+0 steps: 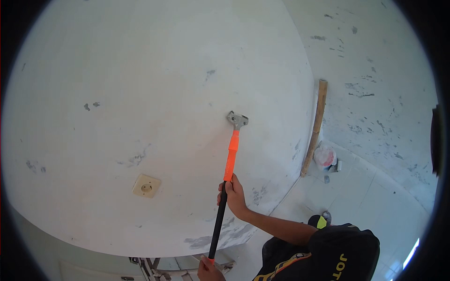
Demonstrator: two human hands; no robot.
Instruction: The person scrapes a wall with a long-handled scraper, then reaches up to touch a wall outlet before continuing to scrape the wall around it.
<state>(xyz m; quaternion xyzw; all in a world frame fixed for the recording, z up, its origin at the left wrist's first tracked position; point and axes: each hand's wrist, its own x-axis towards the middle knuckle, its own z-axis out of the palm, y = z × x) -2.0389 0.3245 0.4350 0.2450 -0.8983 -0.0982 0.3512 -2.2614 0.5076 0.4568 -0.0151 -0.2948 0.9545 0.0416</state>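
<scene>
A long-handled scraper has a grey metal head [237, 120] against the white wall [178, 93], an orange neck [231, 157] and a black shaft [218, 220]. My right hand [234, 195] is wrapped round the shaft just below the orange part. Near the bottom edge, my left hand [208, 270] is closed round the handle's lower end, partly cut off by the frame. Grey scuffed patches mark the wall, including one [210, 73] above the scraper head.
A cream wall socket [146, 186] is left of the scraper. In the corner leans a bamboo pole [315, 126], beside a plastic bag [325, 156] on the tiled floor [356, 187]. A metal-framed object [152, 269] stands at the bottom. The right wall [375, 61] has chipped patches.
</scene>
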